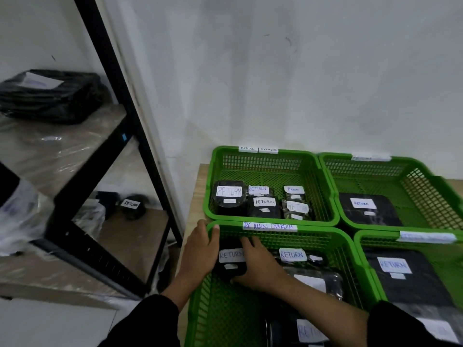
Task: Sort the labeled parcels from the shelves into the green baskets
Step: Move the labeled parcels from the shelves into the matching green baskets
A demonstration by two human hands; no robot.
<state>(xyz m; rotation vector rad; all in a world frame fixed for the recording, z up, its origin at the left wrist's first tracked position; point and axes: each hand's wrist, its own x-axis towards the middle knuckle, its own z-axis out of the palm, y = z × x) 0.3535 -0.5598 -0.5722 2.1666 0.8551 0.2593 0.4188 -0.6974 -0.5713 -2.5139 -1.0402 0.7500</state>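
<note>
Held parcel: a small black parcel (231, 265) with a white "RETURN" label sits in the far-left corner of the near-left green basket (349, 259), between both hands.
Left hand: the left hand (200, 249) has its fingers curled over the basket's far-left rim, lying against the parcel's left side.
Right hand: the right hand (258, 266) reaches into the basket, fingers laid over the parcel's right side and thumb hooked under its near edge, gripping it.
Same basket: its far rim carries a strip reading "RETURN OVERDUE" (269, 226); another "RETURN" parcel (295, 256) lies just right of the right hand, and more black parcels lie nearer the camera, partly hidden by the forearm.
Far-left basket: the far-left basket (323, 186) holds a row of small black parcels labelled "RETURN" along its near wall; tags on its far rim read "RETURN" and "OVERDUE".
Right baskets: the far-right basket (426, 176) and near-right basket (363, 242) each hold a flat black parcel; their rim strips are too blurred to read.
Worktop: the pale wood worktop (198, 194) carries all four baskets, touching one another.
Shelves: the black-framed shelves (120, 96) stand to the left, with a black bagged parcel (50, 96) on an upper board and a small "RETURN" parcel (134, 205) on a lower one.
</note>
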